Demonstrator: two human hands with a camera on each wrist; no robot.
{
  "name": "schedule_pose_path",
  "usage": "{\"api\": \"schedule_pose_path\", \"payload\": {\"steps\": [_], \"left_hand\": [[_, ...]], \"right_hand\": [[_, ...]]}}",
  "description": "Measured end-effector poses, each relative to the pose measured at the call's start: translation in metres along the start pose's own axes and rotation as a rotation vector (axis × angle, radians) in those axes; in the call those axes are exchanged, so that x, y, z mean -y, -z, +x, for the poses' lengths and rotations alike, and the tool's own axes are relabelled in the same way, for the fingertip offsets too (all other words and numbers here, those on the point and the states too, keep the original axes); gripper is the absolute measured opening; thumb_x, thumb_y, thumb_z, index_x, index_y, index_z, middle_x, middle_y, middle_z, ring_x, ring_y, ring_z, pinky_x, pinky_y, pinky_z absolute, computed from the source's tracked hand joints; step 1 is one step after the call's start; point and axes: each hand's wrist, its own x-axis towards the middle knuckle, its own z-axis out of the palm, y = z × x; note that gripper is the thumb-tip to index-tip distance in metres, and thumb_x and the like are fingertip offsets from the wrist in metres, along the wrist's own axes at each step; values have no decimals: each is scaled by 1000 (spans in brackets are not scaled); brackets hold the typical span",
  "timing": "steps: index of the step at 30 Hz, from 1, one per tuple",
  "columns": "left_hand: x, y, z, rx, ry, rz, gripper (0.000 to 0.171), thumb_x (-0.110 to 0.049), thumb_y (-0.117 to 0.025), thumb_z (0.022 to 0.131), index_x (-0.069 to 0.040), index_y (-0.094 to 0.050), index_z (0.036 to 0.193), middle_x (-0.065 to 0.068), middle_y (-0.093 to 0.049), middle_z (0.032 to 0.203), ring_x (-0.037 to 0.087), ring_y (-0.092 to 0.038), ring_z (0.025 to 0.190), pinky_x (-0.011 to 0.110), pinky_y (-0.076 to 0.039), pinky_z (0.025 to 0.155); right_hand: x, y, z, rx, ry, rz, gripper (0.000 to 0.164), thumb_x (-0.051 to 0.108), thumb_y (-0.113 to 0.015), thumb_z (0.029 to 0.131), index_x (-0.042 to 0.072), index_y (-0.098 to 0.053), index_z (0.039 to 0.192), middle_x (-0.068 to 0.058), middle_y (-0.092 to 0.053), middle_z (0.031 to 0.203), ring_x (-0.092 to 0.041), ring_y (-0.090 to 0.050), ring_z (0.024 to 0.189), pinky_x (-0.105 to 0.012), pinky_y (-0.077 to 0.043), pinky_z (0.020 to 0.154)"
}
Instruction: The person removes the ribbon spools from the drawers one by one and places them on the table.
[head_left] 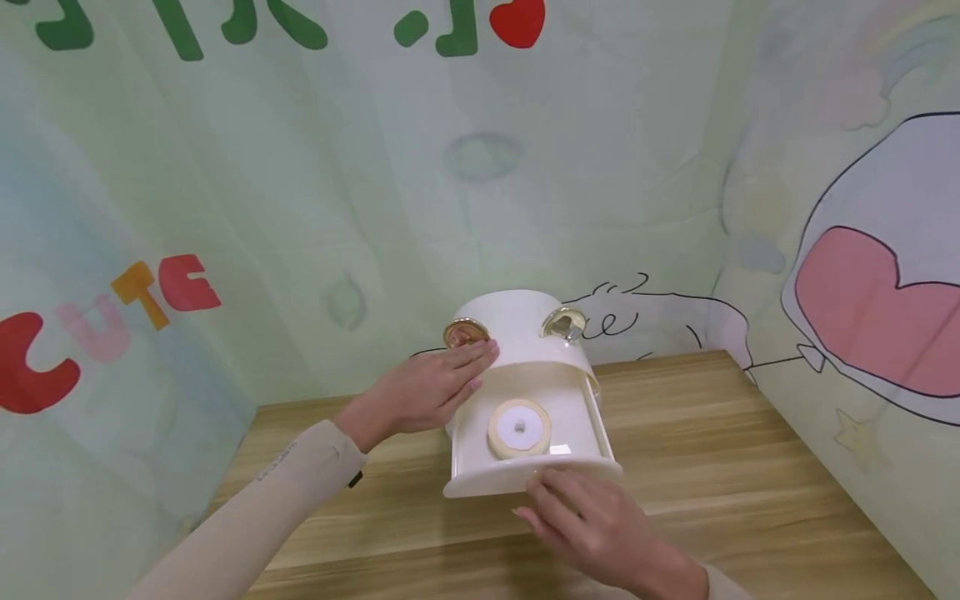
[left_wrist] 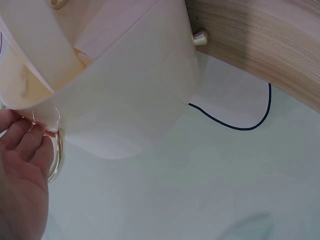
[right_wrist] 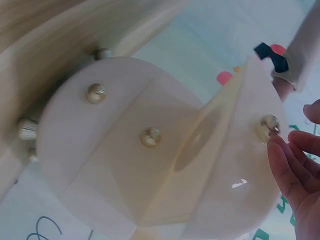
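Observation:
A rounded white drawer box [head_left: 513, 329] has two shiny gold ears [head_left: 564, 324] on top. Its upper drawer [head_left: 573, 408] is pulled out. Inside lies a round beige ring with a white disc [head_left: 520, 428], small hole in its middle. My left hand [head_left: 427, 385] rests on the box top beside the left ear, fingers nearly straight. At the drawer front [head_left: 487, 478] is my right hand [head_left: 588, 521]. In the right wrist view its fingertips touch the gold knob [right_wrist: 270, 126], thumb held apart. That knob is hidden in the head view.
The box stands on short gold feet [right_wrist: 28, 129] on a wood-grain table [head_left: 690, 467]. More gold knobs [right_wrist: 150, 137] sit on its lower front. A printed cloth [head_left: 360, 208] hangs behind and at both sides, close to the back of the box.

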Motion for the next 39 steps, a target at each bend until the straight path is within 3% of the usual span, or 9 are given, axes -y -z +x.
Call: {"api": "schedule_pose_path", "payload": {"steps": [7, 11, 18, 25, 30, 33, 39], "left_hand": [[-1, 1, -1, 19, 5, -24, 55, -30, -39, 114, -9, -35, 164, 8, -38, 170, 25, -41, 157, 47, -43, 123], [-1, 0, -4, 64, 17, -66, 59, -34, -37, 115, -9, -26, 167, 7, -27, 175, 25, -32, 161, 47, -38, 127], [-1, 0, -6, 125, 24, -80, 69, -46, -35, 114, -12, -12, 170, 4, -12, 178, 23, -19, 165, 45, -29, 132], [3, 5, -7, 114, -28, -58, 64, -35, -36, 115, -6, -17, 169, 8, -17, 178, 27, -23, 164, 46, -30, 132], [5, 7, -7, 124, -35, -56, 65, -35, -35, 115, -6, -15, 169, 9, -15, 178, 27, -22, 165, 46, -29, 132], [4, 6, -7, 136, -34, -49, 65, -36, -34, 115, -6, -13, 169, 9, -13, 179, 27, -20, 165, 46, -29, 132], [1, 3, -7, 154, -33, -67, 66, -37, -33, 115, -5, -12, 169, 10, -12, 179, 28, -19, 165, 47, -29, 132]], "right_hand": [[-11, 15, 16, -23, -42, 107, 29, 27, -64, 106, 8, -74, 86, -1, -68, 82, -11, -67, 69, -18, -57, 63], [-21, 24, 24, 26, -76, 116, 31, 29, -63, 106, 8, -75, 87, -1, -68, 85, -9, -63, 65, -16, -54, 58], [-43, 35, 39, 159, -98, 184, 31, 33, -61, 107, 8, -77, 95, -2, -71, 94, -13, -69, 75, -27, -60, 68], [-62, 36, 52, 317, -50, 205, 31, 31, -54, 110, 8, -75, 105, -2, -70, 103, -14, -68, 85, -27, -60, 76], [-75, 31, 58, 399, -8, 230, 19, 25, -72, 101, 8, -73, 108, -3, -69, 107, -16, -69, 88, -27, -59, 79], [-84, 28, 61, 469, -3, 262, 24, 22, -82, 92, 8, -73, 109, -3, -70, 108, -17, -70, 93, -28, -60, 82], [-107, 27, 67, 668, -58, 346, 27, 31, -79, 96, 11, -75, 113, 1, -75, 109, -13, -73, 98, -29, -62, 83]]}}
